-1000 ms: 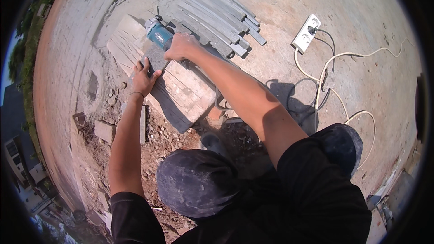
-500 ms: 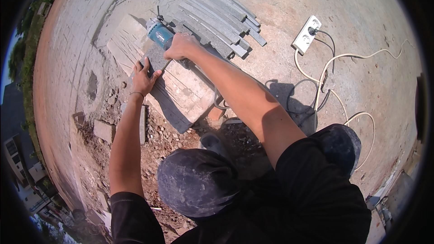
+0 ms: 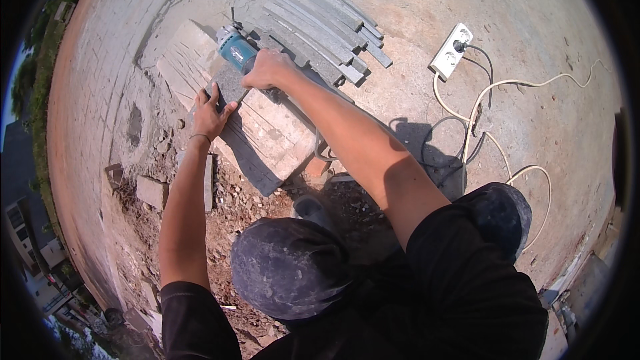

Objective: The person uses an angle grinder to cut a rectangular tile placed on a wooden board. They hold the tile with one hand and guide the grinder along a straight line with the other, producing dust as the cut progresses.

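My right hand [image 3: 268, 69] is wrapped round the rear of a teal angle grinder [image 3: 236, 52], whose silver head points away to the far left. My left hand [image 3: 210, 115], fingers spread, presses on a grey stone slab [image 3: 229, 80] beside the tool. Under the slab is a pale block [image 3: 277, 130], scored with several dark straight lines. The grinder's disc and its contact with the slab are hidden from me.
Several cut grey stone strips [image 3: 320, 23] lie beyond the grinder. A white power strip [image 3: 452, 51] at the right holds a black plug, with a cream cable [image 3: 527, 82] winding about it. Rubble [image 3: 237, 203] and a loose brick [image 3: 153, 191] lie near my left forearm.
Hardly anything differs: the view has shifted very slightly. Both hands keep their places on the grinder and the slab.
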Motion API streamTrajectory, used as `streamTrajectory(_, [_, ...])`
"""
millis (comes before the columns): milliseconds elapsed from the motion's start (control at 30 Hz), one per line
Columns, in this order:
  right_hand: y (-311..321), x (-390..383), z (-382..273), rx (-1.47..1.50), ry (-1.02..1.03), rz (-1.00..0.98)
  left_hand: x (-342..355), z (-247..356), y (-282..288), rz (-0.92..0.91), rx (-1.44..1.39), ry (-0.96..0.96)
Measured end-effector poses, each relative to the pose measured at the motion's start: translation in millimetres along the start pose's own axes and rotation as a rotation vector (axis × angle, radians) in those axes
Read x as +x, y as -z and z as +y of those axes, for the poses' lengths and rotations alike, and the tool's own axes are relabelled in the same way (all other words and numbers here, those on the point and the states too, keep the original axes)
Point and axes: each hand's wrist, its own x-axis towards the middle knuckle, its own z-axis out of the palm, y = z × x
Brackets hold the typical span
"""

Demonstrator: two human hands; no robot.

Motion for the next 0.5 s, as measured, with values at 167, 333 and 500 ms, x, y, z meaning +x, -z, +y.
streamTrajectory(167, [8, -9, -6, 0.016, -0.019, -0.079, -2, -1, 1, -0.009, 0.004, 0.023])
streamTrajectory(333, [15, -16, -6, 0.019, -0.027, -0.109, 0, 1, 1, -0.029, 0.001, 0.042])
streamTrajectory(500, [14, -20, -6, 0.02, -0.033, -0.085, -1, 4, 2, -0.025, -0.005, 0.044])
